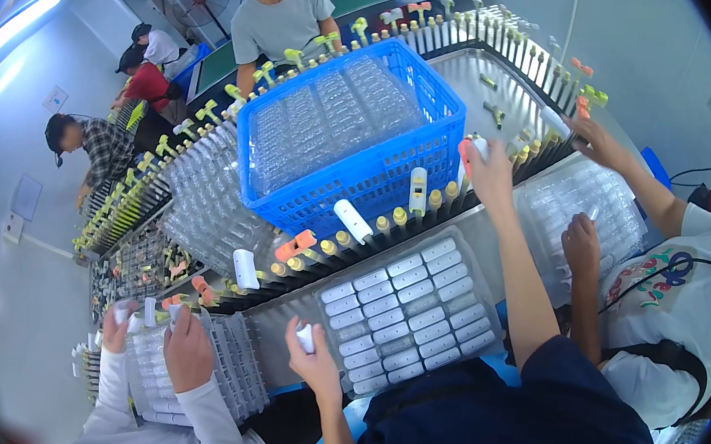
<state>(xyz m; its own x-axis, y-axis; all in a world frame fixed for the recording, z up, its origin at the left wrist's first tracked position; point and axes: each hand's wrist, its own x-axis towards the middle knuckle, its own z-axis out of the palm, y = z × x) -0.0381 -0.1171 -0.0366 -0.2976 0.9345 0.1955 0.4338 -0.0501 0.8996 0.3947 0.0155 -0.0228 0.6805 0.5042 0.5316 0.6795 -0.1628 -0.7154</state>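
My left hand (pixel 316 363) is closed round a small white plastic casing (pixel 305 338), just left of a clear tray (pixel 467 249). Rows of white casings fill most of this tray, and some cells hold none. Farther off, my right hand (pixel 492 177) reaches over the row of pegs at the corner of a blue crate (pixel 350 188). Its fingers close on a white casing (pixel 479 147) beside an orange clip (pixel 465 157). Along the pegs nearby stand a white casing (pixel 352 221), another upright casing (pixel 418 191) and an orange clip (pixel 296 246).
Clear blister trays fill the crate, and more trays (pixel 216 190) are stacked to its left. Co-workers' hands work close by: one pair (pixel 188 352) at the left, another (pixel 583 242) at the right. A metal surface (pixel 462 73) lies behind the crate, ringed by pegs.
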